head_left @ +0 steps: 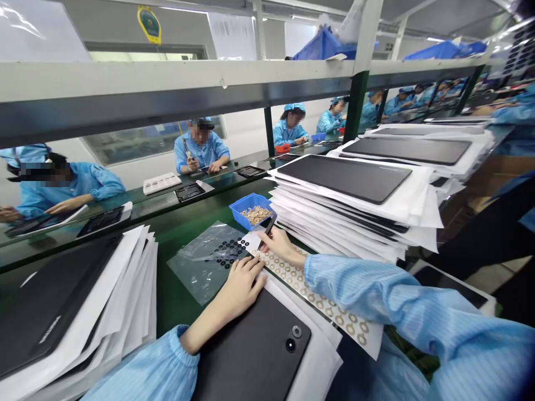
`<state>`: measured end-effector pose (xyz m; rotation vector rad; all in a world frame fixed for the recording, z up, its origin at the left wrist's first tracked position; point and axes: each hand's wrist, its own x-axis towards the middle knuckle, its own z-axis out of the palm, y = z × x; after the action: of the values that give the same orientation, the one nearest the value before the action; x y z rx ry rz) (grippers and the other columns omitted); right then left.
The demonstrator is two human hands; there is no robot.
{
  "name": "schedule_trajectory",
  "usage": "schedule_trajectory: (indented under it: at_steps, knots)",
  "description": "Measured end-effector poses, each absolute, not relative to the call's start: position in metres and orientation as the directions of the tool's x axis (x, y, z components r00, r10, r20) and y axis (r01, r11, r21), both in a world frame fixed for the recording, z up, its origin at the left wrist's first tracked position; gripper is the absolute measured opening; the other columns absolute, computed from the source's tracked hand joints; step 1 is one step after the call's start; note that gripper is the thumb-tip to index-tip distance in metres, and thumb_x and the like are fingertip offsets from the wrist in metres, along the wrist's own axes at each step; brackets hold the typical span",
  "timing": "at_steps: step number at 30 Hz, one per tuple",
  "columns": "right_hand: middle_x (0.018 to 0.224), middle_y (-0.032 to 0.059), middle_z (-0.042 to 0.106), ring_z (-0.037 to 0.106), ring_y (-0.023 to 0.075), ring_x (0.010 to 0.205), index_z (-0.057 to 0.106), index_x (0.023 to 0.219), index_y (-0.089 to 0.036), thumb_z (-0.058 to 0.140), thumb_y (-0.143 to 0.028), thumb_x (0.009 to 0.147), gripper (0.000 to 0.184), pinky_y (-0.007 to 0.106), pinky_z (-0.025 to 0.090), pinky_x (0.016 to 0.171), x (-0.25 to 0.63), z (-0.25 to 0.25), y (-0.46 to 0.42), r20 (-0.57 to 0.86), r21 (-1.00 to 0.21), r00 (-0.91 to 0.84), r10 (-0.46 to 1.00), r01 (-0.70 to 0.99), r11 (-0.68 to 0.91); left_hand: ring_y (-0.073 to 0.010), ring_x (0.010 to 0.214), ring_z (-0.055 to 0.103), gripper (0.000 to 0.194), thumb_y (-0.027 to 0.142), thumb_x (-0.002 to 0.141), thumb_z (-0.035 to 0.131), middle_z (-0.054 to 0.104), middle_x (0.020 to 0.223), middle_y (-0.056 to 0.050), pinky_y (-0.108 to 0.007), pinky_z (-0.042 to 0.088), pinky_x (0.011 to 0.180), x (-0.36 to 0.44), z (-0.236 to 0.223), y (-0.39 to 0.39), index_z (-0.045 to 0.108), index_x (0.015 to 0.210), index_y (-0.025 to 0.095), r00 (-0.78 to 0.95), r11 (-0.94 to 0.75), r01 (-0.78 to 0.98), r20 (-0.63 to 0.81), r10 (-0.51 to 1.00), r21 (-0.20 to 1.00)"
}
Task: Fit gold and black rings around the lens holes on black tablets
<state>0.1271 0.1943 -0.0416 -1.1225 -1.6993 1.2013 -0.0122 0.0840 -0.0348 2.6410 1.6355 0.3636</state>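
Right fingers (267, 239) pinch a slim black tool (270, 224) at the white tan-ringed sheet's far end (253, 241), left fingers (246, 268) slightly apart, prolly steadying it.

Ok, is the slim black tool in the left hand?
No, the right hand grips the slim black tool, while the left hand lies over a flat black tablet.

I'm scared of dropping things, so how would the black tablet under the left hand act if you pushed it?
The black tablet would probably feel stiff: it looks flat, with straight edges. It likely won't roll or tip, lying broad and low. It might slide, since white sheets lie beneath it.
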Motion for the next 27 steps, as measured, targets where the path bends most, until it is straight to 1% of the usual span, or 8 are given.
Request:
schedule_trajectory:
  at_steps: [3,7,10,13,17,20,24,27]
  knots:
    - [0.096,0.0052,0.062,0.062,0.0134,0.075,0.056,0.110,-0.013,0.051,-0.034,0.092,0.028,0.030,0.054,0.065,0.130,-0.040,0.196,0.110,-0.944,-0.308,0.945,0.266,0.196,-0.0278,0.128,0.038,0.040,0.036,0.097,0.034,0.048,0.137,-0.009,-0.052,0.030,0.105,-0.012,-0.034,0.083,0.052,0.128,0.021,0.410,-0.438,0.887,0.184,0.893,0.147]
    - [0.092,0.0040,0.063,0.061,0.0121,0.071,0.058,0.106,-0.013,0.050,-0.034,0.092,0.026,0.029,0.053,0.064,0.129,-0.040,0.195,0.159,-0.920,-0.287,0.945,0.303,0.247,-0.0331,0.132,0.030,0.040,0.039,0.096,0.034,0.042,0.138,-0.014,-0.059,0.026,0.103,-0.015,-0.036,0.083,0.052,0.128,0.024,0.363,-0.387,0.911,0.172,0.916,0.144]
    - [0.088,0.0029,0.063,0.060,0.0115,0.069,0.058,0.103,-0.013,0.051,-0.034,0.092,0.025,0.028,0.052,0.063,0.129,-0.041,0.193,0.186,-0.908,-0.291,0.938,0.313,0.277,-0.0351,0.134,0.026,0.044,0.044,0.096,0.032,0.038,0.141,-0.016,-0.063,0.022,0.103,-0.016,-0.039,0.085,0.046,0.134,0.026,0.346,-0.366,0.921,0.152,0.926,0.134]
    - [0.089,0.0030,0.063,0.061,0.0121,0.071,0.059,0.101,-0.012,0.053,-0.032,0.091,0.023,0.029,0.053,0.065,0.129,-0.038,0.190,0.188,-0.910,-0.316,0.930,0.301,0.286,-0.0364,0.134,0.026,0.047,0.045,0.096,0.033,0.038,0.142,-0.016,-0.065,0.019,0.103,-0.016,-0.040,0.086,0.042,0.137,0.026,0.342,-0.359,0.927,0.146,0.928,0.112]
    - [0.090,0.0028,0.062,0.062,0.0135,0.074,0.060,0.100,-0.012,0.051,-0.034,0.092,0.025,0.029,0.053,0.065,0.133,-0.021,0.178,0.170,-0.938,-0.367,0.915,0.224,0.264,-0.0369,0.132,0.029,0.045,0.043,0.095,0.036,0.043,0.138,-0.015,-0.066,0.019,0.102,-0.014,-0.037,0.086,0.046,0.135,0.025,0.342,-0.357,0.931,0.161,0.926,0.075]
    - [0.074,-0.0006,0.061,0.059,0.0098,0.063,0.059,0.085,-0.011,0.050,-0.032,0.092,0.024,0.023,0.050,0.058,0.144,-0.002,0.158,0.121,-0.969,-0.429,0.895,0.145,0.201,-0.0377,0.130,0.032,0.044,0.042,0.095,0.037,0.046,0.135,-0.015,-0.066,0.021,0.101,-0.013,-0.034,0.087,0.047,0.133,0.025,0.346,-0.361,0.930,0.169,0.923,0.066]
    - [0.054,-0.0036,0.056,0.054,0.0071,0.044,0.050,0.070,-0.015,0.051,-0.031,0.089,0.025,0.018,0.045,0.043,0.176,0.008,0.116,-0.042,-0.993,-0.545,0.837,0.119,0.027,-0.0383,0.132,0.026,0.044,0.037,0.095,0.037,0.042,0.136,-0.018,-0.065,0.017,0.104,-0.010,-0.033,0.079,0.048,0.132,0.017,0.341,-0.366,0.925,0.202,0.918,0.104]
    - [0.050,-0.0038,0.055,0.053,0.0086,0.039,0.047,0.071,-0.017,0.053,-0.043,0.085,0.031,0.019,0.045,0.037,0.198,-0.005,0.082,-0.159,-0.987,-0.586,0.794,0.103,-0.122,-0.0303,0.135,0.023,0.041,0.030,0.096,0.032,0.039,0.138,-0.017,-0.055,0.021,0.110,-0.006,-0.031,0.053,0.045,0.130,0.011,0.383,-0.426,0.887,0.229,0.895,0.180]
